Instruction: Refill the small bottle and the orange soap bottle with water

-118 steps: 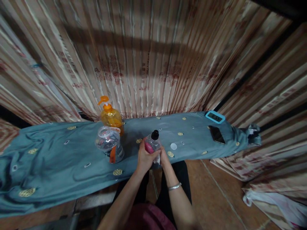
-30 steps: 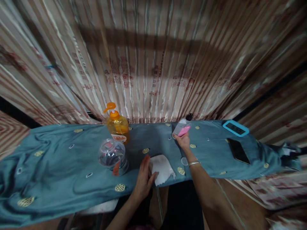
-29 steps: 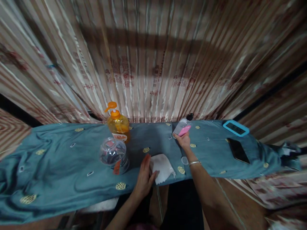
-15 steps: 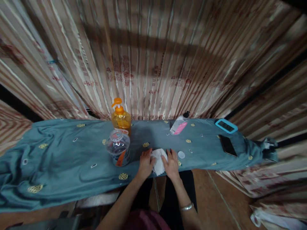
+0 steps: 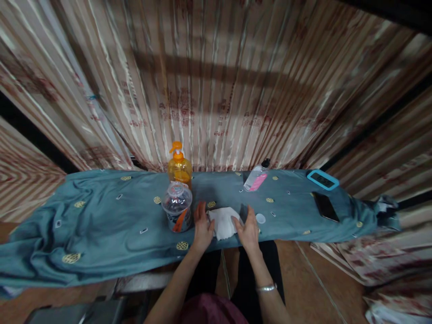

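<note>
On the blue patterned cloth [image 5: 101, 225], an orange pump bottle [image 5: 180, 165] stands at the back edge, with a clear plastic jar [image 5: 177, 212] before it. The left hand [image 5: 203, 227] and right hand [image 5: 249, 228], both unclenched, flank a white tissue [image 5: 223, 222] near the front edge, fingertips touching it. A pink-labelled bottle [image 5: 256, 178], teal clock [image 5: 322, 179] and phone [image 5: 325, 206] lie rightward.

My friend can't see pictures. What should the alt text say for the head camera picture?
Two bare hands, left hand and right hand, rest on either side of a white cloth on a teal-covered table. Behind stand a clear jar, an orange pump bottle and a small pink-labelled bottle.
</note>
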